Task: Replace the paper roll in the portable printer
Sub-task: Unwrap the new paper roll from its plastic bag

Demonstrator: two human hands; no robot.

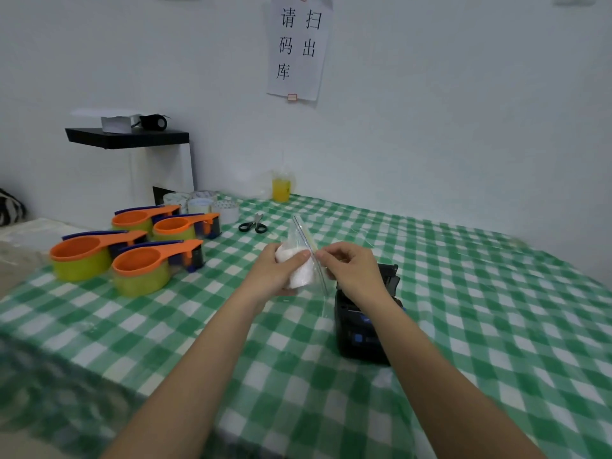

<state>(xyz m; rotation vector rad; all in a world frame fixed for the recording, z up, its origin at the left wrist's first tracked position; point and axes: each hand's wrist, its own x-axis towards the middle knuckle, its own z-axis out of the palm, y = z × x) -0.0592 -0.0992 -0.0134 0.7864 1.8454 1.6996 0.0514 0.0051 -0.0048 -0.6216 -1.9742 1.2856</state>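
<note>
The paper roll [298, 270] sits inside a clear bag [303, 236], held above the tabletop [463, 293] just left of the printer [361, 326]. The left hand [276, 271] is wrapped around roll and bag together; the right hand [351, 266] pinches the bag's edge between thumb and fingertips. The printer's lid looks open. A sharp tug could jerk the roll out so that it drops and unspools, or rolls toward the scissors [253, 225] and tape dispensers [142, 250].
</note>
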